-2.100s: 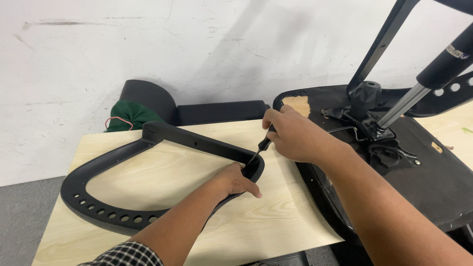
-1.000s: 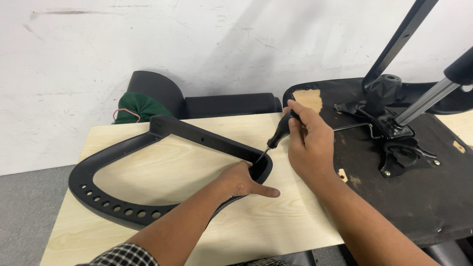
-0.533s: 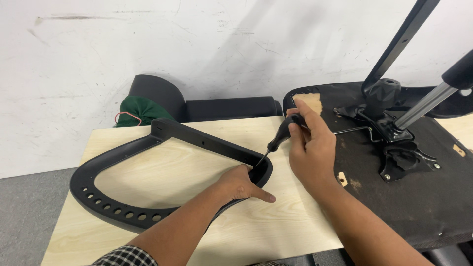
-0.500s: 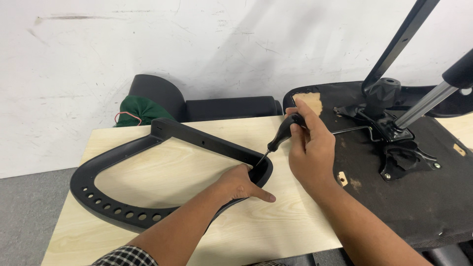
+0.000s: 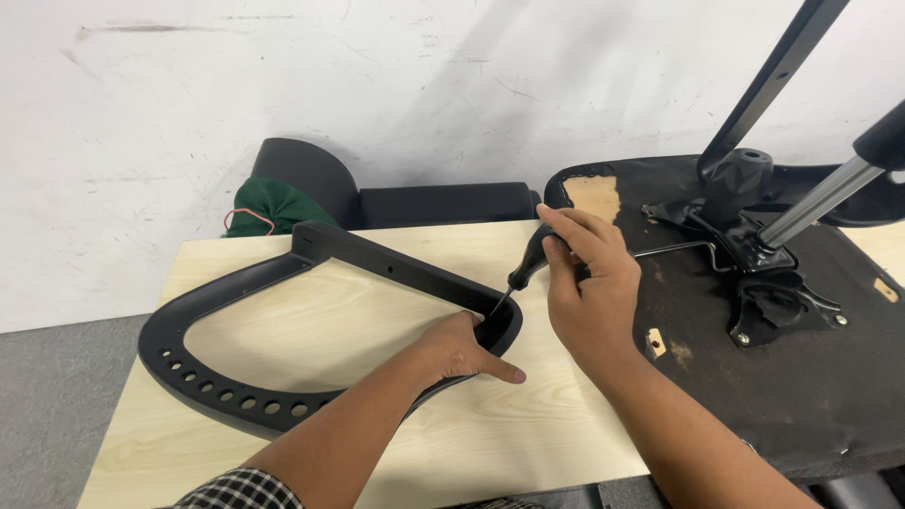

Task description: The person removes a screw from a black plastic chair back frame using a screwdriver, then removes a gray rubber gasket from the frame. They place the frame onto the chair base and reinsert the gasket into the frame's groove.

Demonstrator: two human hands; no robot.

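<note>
While the black curved chair frame point(image 5: 283, 330) lies flat on the pale wooden surface point(image 5: 528, 452), it is pinned at its right-hand corner by the left hand point(image 5: 462, 347), whose fingers are pressed down over the frame's end with the forefinger stretched out onto the wood. A black-handled screwdriver point(image 5: 521, 270) is held in the right hand point(image 5: 589, 283), the grip being closed around the handle, and its tip is set at a slant into the frame's corner, just beside the left hand. The step in hand is judged to be the working of a fastener at that corner (the screw itself is hidden by the frame and the fingers, so whether it is being tightened or loosened cannot be told). The next move would call for the tip to be kept seated and for steady downward pressure while the handle is turned, with the frame held from sliding.

To the right, an upturned chair seat point(image 5: 792, 377) with its metal mechanism point(image 5: 754, 254) is seen, well apart from the frame. Behind the surface, a dark green cloth bundle point(image 5: 269, 209) rests against black padded parts point(image 5: 434, 203). No open container is seen.
</note>
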